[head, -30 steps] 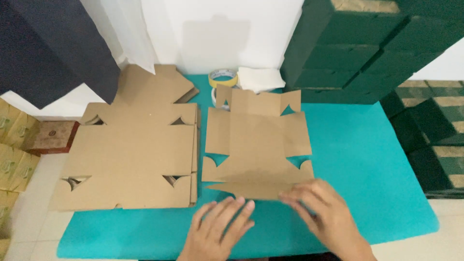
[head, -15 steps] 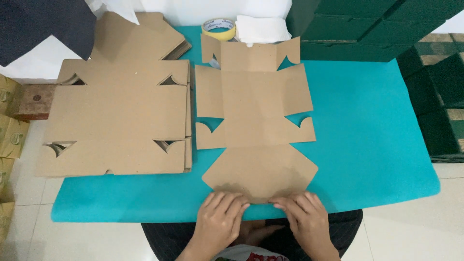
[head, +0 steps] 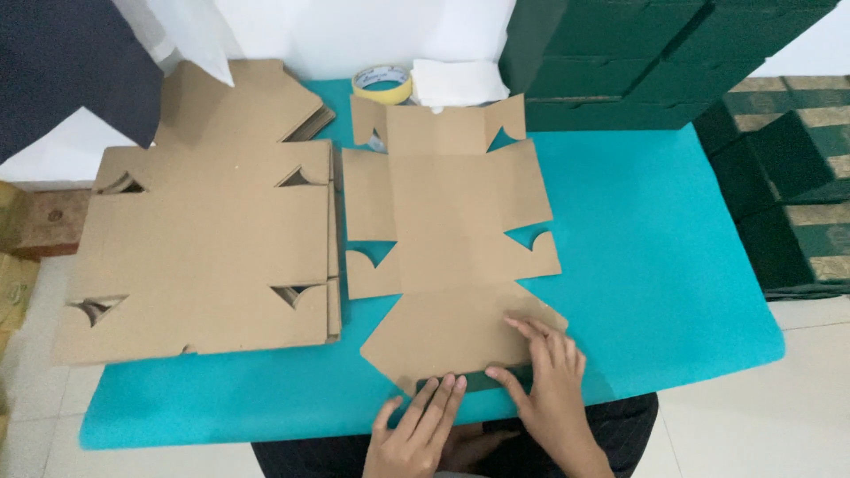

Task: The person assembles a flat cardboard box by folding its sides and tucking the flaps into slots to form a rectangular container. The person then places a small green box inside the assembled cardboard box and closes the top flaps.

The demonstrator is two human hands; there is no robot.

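- The teal table [head: 673,265] spans most of the view, its near edge running just in front of the seated person's lap
- A wall of dark green boxes [head: 655,53] stands stacked along the table's far right, with more of them on the floor past the right edge
- A stack of flat cardboard blanks [head: 204,248] lies on the left part of the table, overhanging its left edge, with a second pile fanned out behind it
- One flat cardboard blank [head: 452,230] lies spread in the middle of the table, just beside the stack; its near flap, with cut corners, points toward the person, and the front lip of that flap is turned over so a narrow dark green strip [head: 478,381] shows along the table's near edge
- A white folded cloth or paper [head: 456,81] sits at the far edge, beyond the blank
- A roll of yellowish tape [head: 382,84] lies flat just left of it, near the blank's far corner
- The right hand [head: 549,376] lies palm down, fingers spread and nearly straight, pressing on the near flap with the fingertips on the cardboard and the thumb at the green strip; it grips nothing
- The left hand [head: 416,429] is also flat and loose, fingers together and extended, tips touching the left end of the green strip at the fold; it presses rather than grasps
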